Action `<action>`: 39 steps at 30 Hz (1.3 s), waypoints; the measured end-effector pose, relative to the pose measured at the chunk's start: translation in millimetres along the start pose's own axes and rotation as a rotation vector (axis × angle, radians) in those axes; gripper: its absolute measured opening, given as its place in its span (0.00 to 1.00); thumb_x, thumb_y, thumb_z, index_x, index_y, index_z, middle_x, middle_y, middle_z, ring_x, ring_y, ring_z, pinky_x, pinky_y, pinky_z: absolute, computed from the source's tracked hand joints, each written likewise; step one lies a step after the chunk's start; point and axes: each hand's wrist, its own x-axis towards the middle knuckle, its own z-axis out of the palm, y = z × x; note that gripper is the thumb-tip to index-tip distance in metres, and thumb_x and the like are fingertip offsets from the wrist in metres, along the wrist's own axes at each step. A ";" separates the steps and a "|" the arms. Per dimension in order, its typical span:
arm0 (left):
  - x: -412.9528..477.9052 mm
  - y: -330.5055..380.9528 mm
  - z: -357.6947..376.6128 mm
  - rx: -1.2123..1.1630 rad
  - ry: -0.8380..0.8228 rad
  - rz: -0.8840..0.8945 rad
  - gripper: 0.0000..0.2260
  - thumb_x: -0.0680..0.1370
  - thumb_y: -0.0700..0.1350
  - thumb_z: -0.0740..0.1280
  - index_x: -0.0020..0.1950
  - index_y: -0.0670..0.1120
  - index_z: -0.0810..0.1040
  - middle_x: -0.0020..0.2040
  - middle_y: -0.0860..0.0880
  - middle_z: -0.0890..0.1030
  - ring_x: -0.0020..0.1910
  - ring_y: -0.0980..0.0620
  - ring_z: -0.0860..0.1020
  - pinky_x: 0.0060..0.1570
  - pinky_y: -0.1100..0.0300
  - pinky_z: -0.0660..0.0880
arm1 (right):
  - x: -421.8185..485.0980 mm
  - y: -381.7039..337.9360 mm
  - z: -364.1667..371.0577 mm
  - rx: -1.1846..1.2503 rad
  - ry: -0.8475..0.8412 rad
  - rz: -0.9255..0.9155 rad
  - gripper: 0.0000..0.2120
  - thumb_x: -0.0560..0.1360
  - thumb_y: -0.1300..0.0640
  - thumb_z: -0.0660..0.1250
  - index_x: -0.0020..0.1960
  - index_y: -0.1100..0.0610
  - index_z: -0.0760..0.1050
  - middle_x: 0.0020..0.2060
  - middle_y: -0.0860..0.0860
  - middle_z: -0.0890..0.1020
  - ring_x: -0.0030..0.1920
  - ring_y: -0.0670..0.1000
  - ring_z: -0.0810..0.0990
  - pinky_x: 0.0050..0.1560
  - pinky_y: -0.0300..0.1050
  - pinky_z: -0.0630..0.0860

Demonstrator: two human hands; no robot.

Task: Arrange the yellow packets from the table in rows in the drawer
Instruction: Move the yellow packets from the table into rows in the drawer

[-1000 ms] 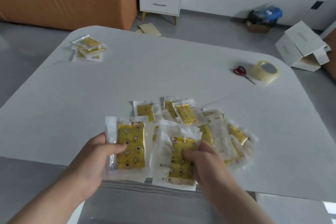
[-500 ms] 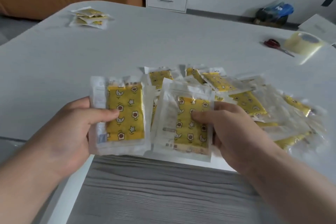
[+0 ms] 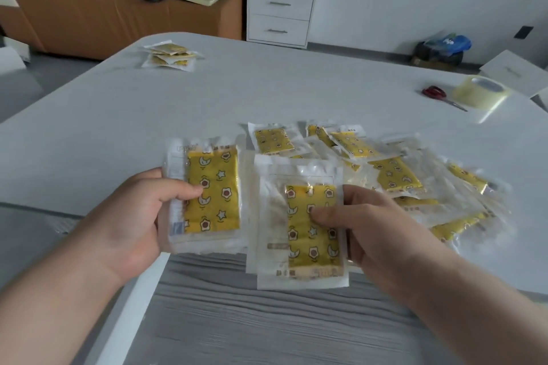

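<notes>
While a stack of yellow packets (image 3: 212, 192) is gripped by the left hand (image 3: 130, 216), thumb across its face and fingers curled behind, a second bunch of packets (image 3: 311, 234) is pinched by the right hand (image 3: 370, 225) just beside it at 3 o'clock, both being held over the near edge of the worktop (image 3: 267, 92) and the grey wood-grained drawer (image 3: 267, 320) at 6 o'clock. A loose heap of packets (image 3: 394, 175) is seen on the worktop behind the right hand, a smaller pile (image 3: 169, 56) at 11 o'clock, and red scissors (image 3: 434, 92) beside a tape roll (image 3: 480, 92) at 2 o'clock
</notes>
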 end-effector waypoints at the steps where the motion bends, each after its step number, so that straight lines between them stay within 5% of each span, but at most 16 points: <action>1: -4.6 -1.4 -2.4 0.006 0.006 -0.007 0.12 0.72 0.32 0.61 0.49 0.42 0.81 0.42 0.41 0.85 0.36 0.44 0.85 0.34 0.45 0.82 | -4.7 3.6 0.2 0.004 -0.013 0.025 0.10 0.74 0.69 0.66 0.55 0.63 0.79 0.46 0.60 0.86 0.48 0.61 0.86 0.55 0.61 0.80; 8: -35.6 -24.4 -20.2 0.145 0.024 -0.170 0.12 0.68 0.33 0.63 0.50 0.38 0.78 0.42 0.37 0.83 0.36 0.41 0.83 0.42 0.42 0.81 | -31.6 44.6 -6.0 -0.002 -0.155 0.256 0.13 0.78 0.70 0.60 0.59 0.64 0.78 0.50 0.63 0.85 0.52 0.63 0.84 0.59 0.63 0.77; 14: -38.9 -29.6 -21.9 0.441 -0.006 -0.348 0.09 0.73 0.28 0.62 0.51 0.35 0.78 0.44 0.34 0.84 0.36 0.40 0.84 0.33 0.51 0.80 | -28.5 76.4 -16.9 -0.034 -0.140 0.380 0.12 0.78 0.70 0.60 0.58 0.64 0.79 0.49 0.61 0.86 0.51 0.60 0.85 0.56 0.60 0.79; 20: -13.9 -67.9 -37.4 0.624 0.113 -0.453 0.08 0.75 0.28 0.66 0.52 0.35 0.78 0.46 0.37 0.84 0.51 0.41 0.81 0.55 0.48 0.74 | 4.1 106.0 -9.0 -0.070 -0.013 0.452 0.08 0.75 0.71 0.66 0.52 0.65 0.80 0.44 0.60 0.87 0.47 0.60 0.86 0.53 0.61 0.81; 25: 20.2 -109.9 -52.0 0.692 0.216 -0.455 0.07 0.74 0.30 0.69 0.51 0.36 0.79 0.47 0.40 0.83 0.52 0.42 0.79 0.55 0.52 0.73 | 44.8 129.5 8.0 -0.068 0.089 0.482 0.08 0.74 0.70 0.69 0.52 0.65 0.78 0.45 0.60 0.86 0.45 0.60 0.86 0.50 0.57 0.82; 30: 46.0 -133.4 -58.4 0.859 0.332 -0.345 0.24 0.70 0.32 0.72 0.65 0.36 0.72 0.56 0.39 0.79 0.56 0.41 0.77 0.50 0.53 0.75 | 79.6 148.0 31.7 -0.161 0.128 0.438 0.10 0.73 0.68 0.71 0.54 0.63 0.78 0.47 0.59 0.85 0.46 0.57 0.85 0.49 0.56 0.83; 37: 47.0 -135.7 -58.0 1.187 0.293 -0.275 0.25 0.70 0.36 0.71 0.67 0.36 0.72 0.61 0.40 0.75 0.56 0.43 0.78 0.43 0.57 0.78 | 88.8 161.0 46.4 -0.475 0.171 0.355 0.10 0.70 0.57 0.73 0.48 0.60 0.78 0.45 0.56 0.85 0.46 0.54 0.85 0.50 0.50 0.83; 39: 43.1 -133.0 -56.6 1.280 0.248 -0.241 0.28 0.72 0.35 0.67 0.71 0.37 0.66 0.67 0.40 0.69 0.64 0.42 0.73 0.47 0.56 0.78 | 87.3 158.2 47.3 -0.607 0.184 0.306 0.07 0.71 0.55 0.71 0.43 0.58 0.75 0.41 0.52 0.82 0.41 0.50 0.82 0.40 0.42 0.81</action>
